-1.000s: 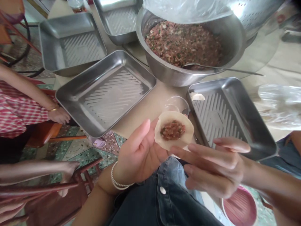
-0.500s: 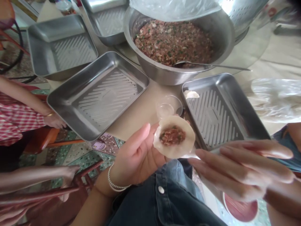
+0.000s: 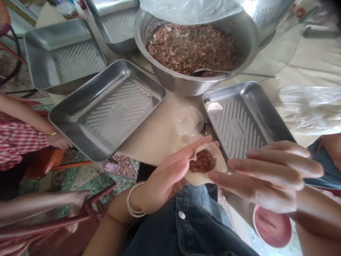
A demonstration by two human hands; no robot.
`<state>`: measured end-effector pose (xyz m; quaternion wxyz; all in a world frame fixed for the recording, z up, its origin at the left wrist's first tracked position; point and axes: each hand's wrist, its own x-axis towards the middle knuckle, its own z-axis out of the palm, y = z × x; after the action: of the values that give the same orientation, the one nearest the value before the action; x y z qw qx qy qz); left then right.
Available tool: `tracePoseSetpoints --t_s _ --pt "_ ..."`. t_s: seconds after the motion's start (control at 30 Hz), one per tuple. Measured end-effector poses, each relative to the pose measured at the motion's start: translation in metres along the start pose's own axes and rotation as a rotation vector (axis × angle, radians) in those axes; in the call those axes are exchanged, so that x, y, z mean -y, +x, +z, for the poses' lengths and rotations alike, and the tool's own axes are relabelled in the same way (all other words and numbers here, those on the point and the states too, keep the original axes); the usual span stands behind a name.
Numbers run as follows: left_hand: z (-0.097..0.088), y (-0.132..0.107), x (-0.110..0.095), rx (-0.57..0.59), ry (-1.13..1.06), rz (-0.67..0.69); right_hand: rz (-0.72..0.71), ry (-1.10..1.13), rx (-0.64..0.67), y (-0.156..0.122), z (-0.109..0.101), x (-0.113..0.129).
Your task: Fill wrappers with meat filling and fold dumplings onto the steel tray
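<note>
My left hand [image 3: 170, 170] cradles a round dumpling wrapper [image 3: 221, 161] with its thumb bent against the left edge. Minced meat filling [image 3: 204, 161] sits in the middle, and the wrapper is still unfolded, its sides curling up. At its right edge, my right hand [image 3: 269, 174] grips the rim between thumb and a fingertip, its other fingers stretched apart. Just beyond my hands stands a clear plastic cup [image 3: 188, 122]. A folded white dumpling [image 3: 213, 106] lies in the left far corner of the metal tray [image 3: 239, 124] on the right.
A large metal bowl [image 3: 170, 80] of meat filling stands at the back, a spoon [image 3: 239, 73] resting in it. Other metal trays [image 3: 106, 117] lie to the left. Plastic bags [image 3: 309, 106] are at right. Another person's hand [image 3: 60, 140] is by the left tray.
My left thumb has come in against the wrapper, whose left edge has curled up. My right thumb and fingertip have moved onto its right rim. The view has shifted slightly.
</note>
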<state>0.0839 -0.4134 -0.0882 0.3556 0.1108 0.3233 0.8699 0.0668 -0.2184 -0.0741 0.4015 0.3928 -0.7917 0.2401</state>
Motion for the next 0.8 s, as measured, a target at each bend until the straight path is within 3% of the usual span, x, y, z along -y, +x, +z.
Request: tracePoseSetpoints --t_s 0.07,0.17,0.5,0.63,0.7,0.8 --pt "-0.001 0.0 -0.001 0.041 0.165 0.024 0.04 0.031 -0.03 0.002 0.0 -0.003" --pt "0.001 0.0 -0.001 0.084 0.247 0.111 0.094 0.102 0.051 0.003 -0.001 -0.005" --pt "0.012 -0.008 0.002 -0.051 0.364 0.095 0.18 0.29 0.363 0.008 -0.01 -0.01" --pt "0.008 -0.007 -0.004 0.012 0.529 0.144 0.194 0.314 0.352 0.01 -0.014 -0.008" --pt "0.006 -0.004 -0.005 0.044 0.459 0.146 0.205 0.317 0.335 0.011 -0.018 -0.008" --pt "0.008 0.002 0.003 0.047 0.151 0.105 0.2 0.268 0.373 0.001 -0.024 -0.013"
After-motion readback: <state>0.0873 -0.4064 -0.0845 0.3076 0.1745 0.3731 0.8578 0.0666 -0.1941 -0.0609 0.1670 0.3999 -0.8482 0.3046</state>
